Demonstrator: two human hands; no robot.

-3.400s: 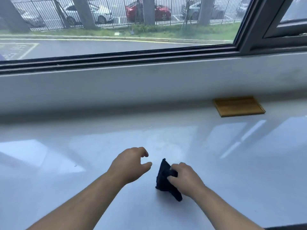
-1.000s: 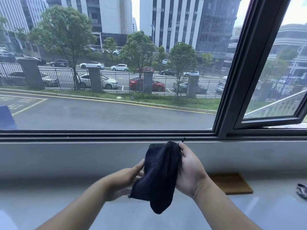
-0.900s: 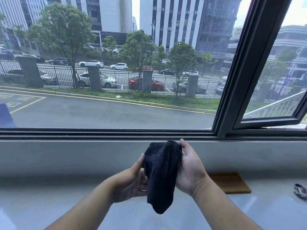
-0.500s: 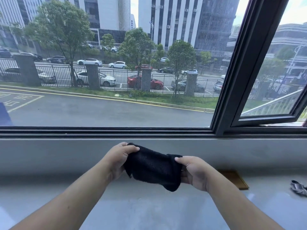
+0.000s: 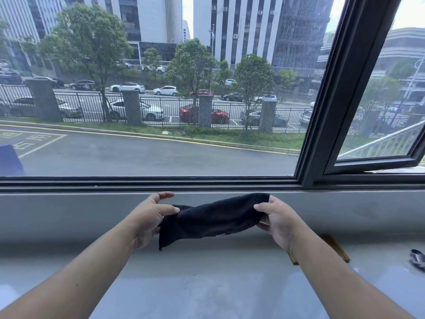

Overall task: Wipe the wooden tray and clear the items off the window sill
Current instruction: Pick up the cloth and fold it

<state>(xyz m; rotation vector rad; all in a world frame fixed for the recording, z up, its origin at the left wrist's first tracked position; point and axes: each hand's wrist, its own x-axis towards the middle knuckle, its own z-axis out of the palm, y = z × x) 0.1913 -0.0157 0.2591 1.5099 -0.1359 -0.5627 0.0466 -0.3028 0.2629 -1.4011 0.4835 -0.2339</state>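
Hands hold a dark, almost black cloth of soft towel fabric (image 5: pixel 213 218) stretched in the air between them, above the glossy white window sill (image 5: pixel 207 284). The left hand (image 5: pixel 147 217) pinches the left end of the cloth between thumb and fingers, and one corner of the cloth hangs down below this hand. The right hand (image 5: pixel 277 218) pinches the right end, with the thumb on top and the other fingers under the fabric. The cloth does not touch the sill.

The flat rectangular wooden tray of light brown colour (image 5: pixel 338 248) lies on the sill near its back edge, toward the right, close to the low grey wall under the window. The right forearm covers most of the tray, so only its right part and a small piece of its left front corner show. A small dark grey object (image 5: pixel 418 259) lies at the far right edge of the sill, apart from the tray; I cannot tell what it is.
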